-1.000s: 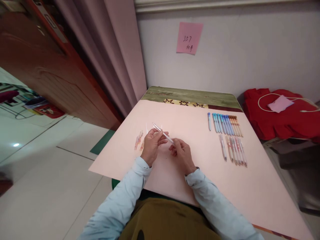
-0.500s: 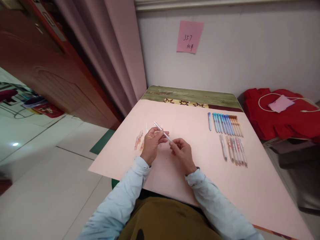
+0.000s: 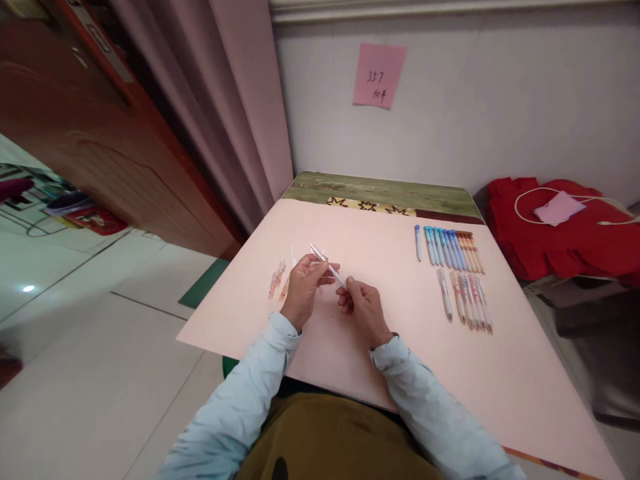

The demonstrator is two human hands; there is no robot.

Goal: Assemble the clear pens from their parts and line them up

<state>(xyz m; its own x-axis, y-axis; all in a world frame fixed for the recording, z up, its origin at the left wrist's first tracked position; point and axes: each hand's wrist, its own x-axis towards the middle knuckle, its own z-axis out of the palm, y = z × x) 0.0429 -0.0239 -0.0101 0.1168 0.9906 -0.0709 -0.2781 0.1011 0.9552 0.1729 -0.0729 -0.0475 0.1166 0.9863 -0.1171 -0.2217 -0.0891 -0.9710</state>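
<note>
Nearest the camera, two pale blue sleeves (image 3: 250, 400) reach over a pink sheet (image 3: 450, 380) that covers the table.

The left hand (image 3: 305, 288) is closed on the far part of a slim pale pen (image 3: 327, 265), pinching it between fingers and thumb. The right hand (image 3: 364, 308) is closed on the near end of the same pen. The pen is tilted and held clear of the sheet, between the two hands.

Judgement: the pen is being worked at its near end, fitted or taken apart; which of the two cannot be told. The next move calls for a steady left hold and a fine pinch or twist from the right.

Loose pen parts (image 3: 277, 280) lie just left of the left hand, close enough to be knocked. Well apart to the right lie a near row of pens (image 3: 465, 293) and a far row of blue and brown pens (image 3: 447, 245), out of the way.

Beyond are the table's green edge (image 3: 380, 189), a pink note (image 3: 379, 75) on the wall, and a red cloth (image 3: 550, 247) with a white cable (image 3: 523, 200).
</note>
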